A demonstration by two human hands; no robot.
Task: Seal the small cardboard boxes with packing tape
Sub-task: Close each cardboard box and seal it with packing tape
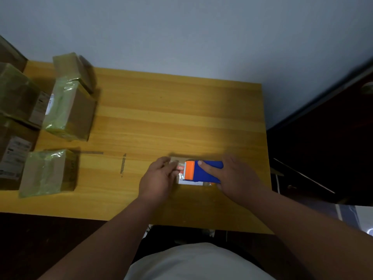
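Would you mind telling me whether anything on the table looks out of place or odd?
Two loose strips of what looks like tape lie stuck on the bare table, left of the left hand, on no box. Otherwise nothing stands out.

My right hand [234, 174] gripped the tape dispenser [203, 171], forefinger stretched along its top. My left hand [159, 177] lay just left of the dispenser, fingers curled, pinching the tape end.
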